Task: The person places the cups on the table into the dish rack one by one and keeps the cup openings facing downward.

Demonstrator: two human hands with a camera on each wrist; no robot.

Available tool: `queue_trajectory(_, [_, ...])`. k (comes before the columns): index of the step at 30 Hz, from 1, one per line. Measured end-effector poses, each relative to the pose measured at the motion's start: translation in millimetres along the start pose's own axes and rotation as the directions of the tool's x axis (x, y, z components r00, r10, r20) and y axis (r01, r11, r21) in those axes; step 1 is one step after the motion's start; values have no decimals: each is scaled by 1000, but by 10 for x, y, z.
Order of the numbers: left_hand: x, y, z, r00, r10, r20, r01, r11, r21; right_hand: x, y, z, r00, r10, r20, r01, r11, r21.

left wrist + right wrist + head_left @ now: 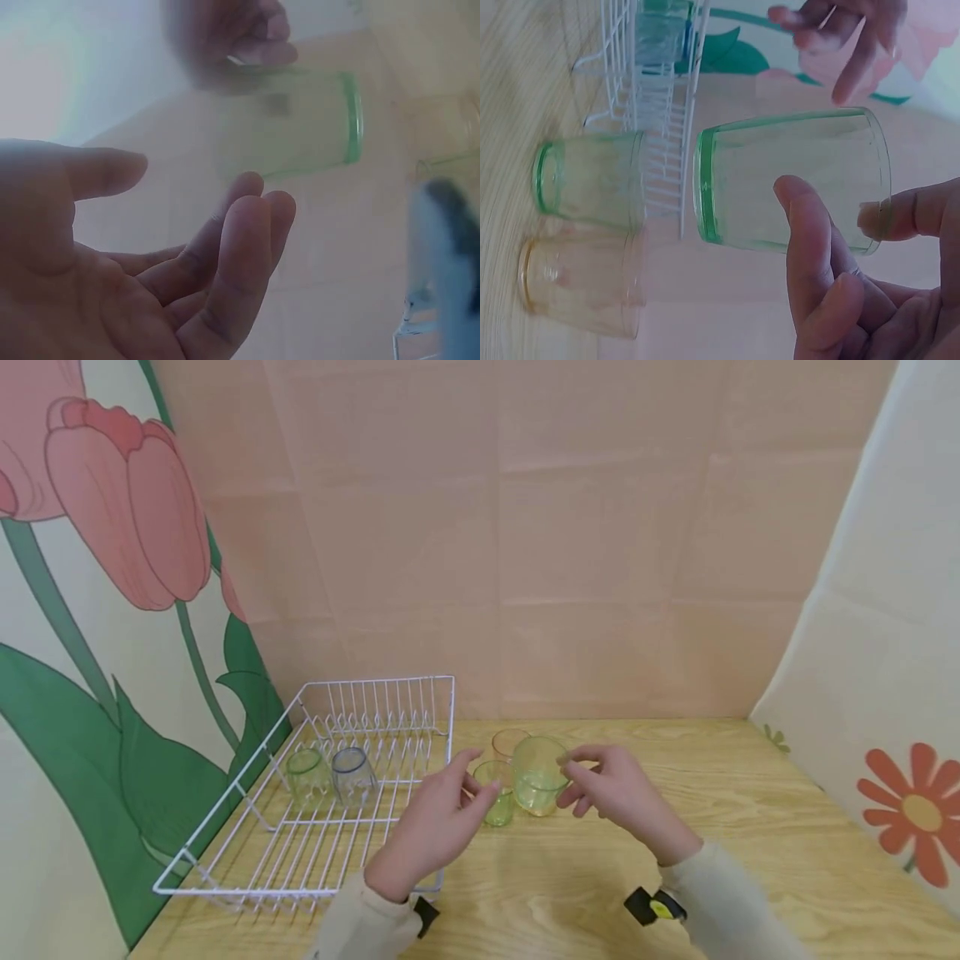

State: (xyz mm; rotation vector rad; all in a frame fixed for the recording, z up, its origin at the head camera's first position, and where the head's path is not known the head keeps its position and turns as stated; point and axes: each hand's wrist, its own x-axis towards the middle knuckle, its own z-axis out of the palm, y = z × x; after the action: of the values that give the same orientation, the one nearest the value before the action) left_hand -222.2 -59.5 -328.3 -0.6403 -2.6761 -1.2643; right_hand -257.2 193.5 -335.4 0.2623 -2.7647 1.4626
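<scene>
My right hand (607, 785) pinches a clear green-tinted glass (540, 768) near its rim, thumb on one side and fingers on the other. In the right wrist view this glass (795, 180) appears above the table, its thick green base pointing away from the hand. My left hand (442, 818) is at the glass's left with fingers loosely bent, holding nothing; the left wrist view shows its fingertips (247, 217) just beside the glass wall. A second green glass (592, 180) and an orange-tinted glass (585, 281) stand side by side on the table behind.
At left a white wire dish rack (300, 891) sits on the wooden table (540, 902). Inside it are a green glass (309, 781) and a blue-tinted glass (354, 777), next to each other. A pink-beige backdrop (495, 527) closes off the back, with flowered panels at both sides.
</scene>
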Motion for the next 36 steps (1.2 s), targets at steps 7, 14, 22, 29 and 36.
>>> queue_trajectory(7, [31, -11, 17, 998, -25, 57, 28, 998, -58, -84, -149, 81, 999, -24, 38, 23, 999, 23])
queue_trajectory(14, [30, -5, 27, 996, -5, 85, 12, 996, -86, -121, -228, 107, 997, -27, 69, 25, 999, 32])
queue_trajectory(22, [26, -12, 51, 995, -6, 102, 14, 997, -78, -147, -202, 124, 994, -48, 96, 42, 997, 63])
queue_trajectory(29, [15, -28, 52, 994, 17, 108, -7, 996, -94, -121, -185, 97, 993, -57, 105, 39, 986, 165])
queue_trajectory(36, [-2, -32, 54, 993, 24, 116, -8, 991, -131, -105, -147, 82, 994, -34, 108, 9, 976, 218])
